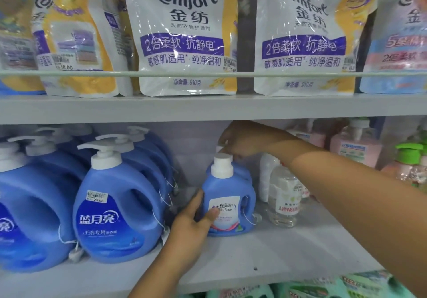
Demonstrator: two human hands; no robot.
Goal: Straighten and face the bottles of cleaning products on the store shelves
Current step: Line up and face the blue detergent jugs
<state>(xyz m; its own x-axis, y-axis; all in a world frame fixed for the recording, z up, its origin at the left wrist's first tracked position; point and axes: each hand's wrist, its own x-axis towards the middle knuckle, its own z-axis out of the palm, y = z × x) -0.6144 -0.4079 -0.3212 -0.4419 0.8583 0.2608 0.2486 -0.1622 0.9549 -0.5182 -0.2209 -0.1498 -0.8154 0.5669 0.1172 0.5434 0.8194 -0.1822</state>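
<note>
Small blue bottle (227,196) stands upright on the middle shelf (288,247), label outward, just right of the big pump jugs (115,205) and left of a clear bottle (285,196). Rigid plastic, probably light enough for one hand; likely slick on the sides, so the body low down or the moulded handle looks like the best hold.

Left hand (196,219) wraps the bottle's lower left side, thumb across the label. Right hand (240,142) reaches in under the upper shelf, fingers curled at a white cap behind the bottle (a second bottle, mostly hidden); whether it really grips, I cannot tell.
</note>
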